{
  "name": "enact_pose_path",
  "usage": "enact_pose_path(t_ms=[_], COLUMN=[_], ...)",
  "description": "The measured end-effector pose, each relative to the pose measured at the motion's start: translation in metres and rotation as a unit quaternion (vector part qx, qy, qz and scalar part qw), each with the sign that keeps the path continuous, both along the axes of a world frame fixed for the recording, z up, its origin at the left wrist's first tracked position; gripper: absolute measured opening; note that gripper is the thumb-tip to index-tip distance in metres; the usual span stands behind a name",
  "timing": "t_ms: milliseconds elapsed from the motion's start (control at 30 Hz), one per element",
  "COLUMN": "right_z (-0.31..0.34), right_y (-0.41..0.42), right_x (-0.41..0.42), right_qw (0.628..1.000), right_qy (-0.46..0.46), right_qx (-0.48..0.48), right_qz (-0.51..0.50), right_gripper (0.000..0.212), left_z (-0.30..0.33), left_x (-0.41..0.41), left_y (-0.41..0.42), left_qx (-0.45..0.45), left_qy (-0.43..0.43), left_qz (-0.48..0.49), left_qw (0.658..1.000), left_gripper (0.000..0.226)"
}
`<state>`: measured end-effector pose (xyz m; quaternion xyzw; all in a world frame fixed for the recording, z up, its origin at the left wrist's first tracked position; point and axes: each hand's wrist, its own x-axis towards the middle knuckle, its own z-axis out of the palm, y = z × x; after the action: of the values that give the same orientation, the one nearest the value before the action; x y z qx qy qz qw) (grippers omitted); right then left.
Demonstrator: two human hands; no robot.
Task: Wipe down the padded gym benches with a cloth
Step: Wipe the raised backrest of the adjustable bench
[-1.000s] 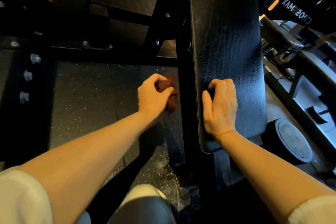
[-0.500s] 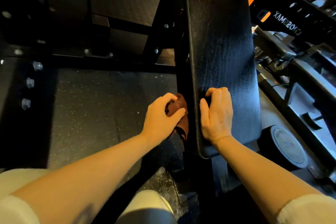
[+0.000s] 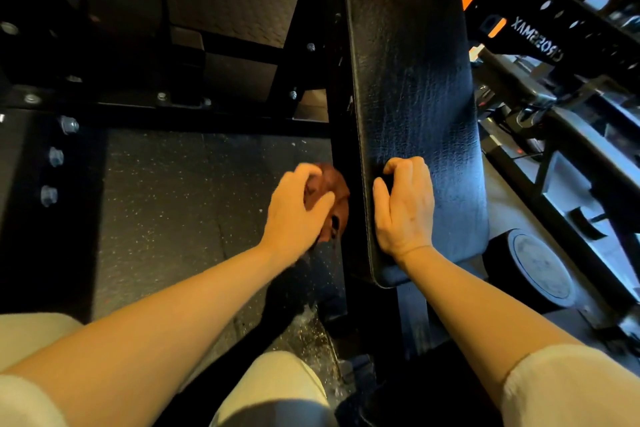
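One long black padded surface filling mid-frame, running away from the camera, near end by the wrists. Speckled rubber floor to the left. Right hand braced on the pad's near left edge, fingers curled, nothing visibly held. Left hand gripping a bunched brown cloth pressed against the pad's left side, below the top. Likely step: wiping the side edge. Next, probably: drawing the cloth along that edge, then up onto the top.

Mirrored "CROSSMAX" lettering marks the black frame.
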<state>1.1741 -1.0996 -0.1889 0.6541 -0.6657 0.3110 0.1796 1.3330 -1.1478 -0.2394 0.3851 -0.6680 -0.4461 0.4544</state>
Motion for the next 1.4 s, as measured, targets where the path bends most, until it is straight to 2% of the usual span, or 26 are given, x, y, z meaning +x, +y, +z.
enact_pose_path(t_ms=[67, 167, 267, 333, 433, 500, 600, 700, 800, 867, 933, 1033, 1067, 1133, 1200, 1300, 1400], right_z=[-0.001, -0.001, 0.0, 0.0, 0.001, 0.002, 0.002, 0.003, 0.004, 0.003, 0.002, 0.002, 0.003, 0.004, 0.006, 0.012, 0.039], right_y=[0.001, 0.0, 0.0, 0.001, 0.001, 0.001, 0.002, 0.002, 0.002, 0.001, 0.002, 0.002, 0.003, 0.004, 0.005, 0.002, -0.035], right_x=[-0.001, 0.0, 0.001, 0.001, 0.003, 0.002, 0.003, 0.004, 0.004, 0.003, 0.002, 0.003, 0.004, 0.006, 0.003, 0.003, 0.019], right_qw=[1.0, 1.0, 1.0, 1.0, 1.0, 0.999, 0.999, 0.999, 0.999, 0.999, 0.999, 0.999, 0.998, 0.997, 0.996, 0.996, 0.991], right_qy=[-0.001, -0.004, -0.004, -0.005, 0.001, 0.008, 0.013, 0.015, 0.023, 0.022, 0.023, 0.028, 0.034, 0.063, 0.078, 0.044, -0.021], right_qx=[0.0, -0.004, -0.002, 0.005, 0.013, 0.018, 0.022, 0.022, 0.018, 0.017, 0.014, 0.012, 0.013, 0.009, -0.007, -0.054, -0.116], right_qz=[-0.001, 0.001, -0.008, -0.014, -0.022, -0.029, -0.034, -0.038, -0.038, -0.04, -0.039, -0.04, -0.042, -0.044, -0.049, -0.047, -0.058], right_gripper=[0.012, 0.016, 0.017, 0.018, 0.021, 0.022, 0.024, 0.024, 0.024, 0.024, 0.024, 0.024, 0.024, 0.024, 0.024, 0.026, 0.029], left_z=[0.021, 0.021, -0.024, -0.043, -0.029, -0.015, -0.02, -0.025, -0.002, 0.011, 0.008, -0.005, -0.006, 0.001, 0.02, 0.049, 0.055], left_x=[-0.007, -0.004, 0.01, 0.013, 0.006, 0.001, -0.002, 0.0, -0.001, -0.002, -0.002, 0.004, 0.005, 0.008, 0.009, 0.002, -0.012], left_y=[-0.007, 0.005, 0.034, 0.045, 0.037, 0.04, 0.062, 0.066, 0.035, 0.024, 0.029, 0.04, 0.038, 0.03, 0.017, -0.003, -0.023], left_qx=[0.024, 0.039, 0.013, 0.031, 0.016, -0.007, 0.017, 0.079, 0.093, 0.066, 0.049, 0.105, 0.117, 0.12, 0.113, 0.072, 0.027], left_qy=[0.05, 0.075, -0.034, -0.099, -0.042, 0.012, 0.007, -0.039, 0.011, 0.06, 0.05, -0.012, -0.036, -0.033, 0.031, 0.096, 0.059], left_qz=[0.024, -0.058, -0.161, -0.2, -0.093, -0.055, -0.106, -0.178, -0.069, -0.033, -0.085, -0.206, -0.217, -0.176, -0.13, -0.106, -0.056], left_qw=[0.998, 0.995, 0.986, 0.974, 0.995, 0.998, 0.994, 0.98, 0.993, 0.995, 0.994, 0.973, 0.969, 0.977, 0.985, 0.987, 0.996], left_gripper=[0.035, 0.043, 0.048, 0.036, 0.026, 0.032, 0.044, 0.037, 0.031, 0.036, 0.044, 0.039, 0.037, 0.03, 0.03, 0.04, 0.047])
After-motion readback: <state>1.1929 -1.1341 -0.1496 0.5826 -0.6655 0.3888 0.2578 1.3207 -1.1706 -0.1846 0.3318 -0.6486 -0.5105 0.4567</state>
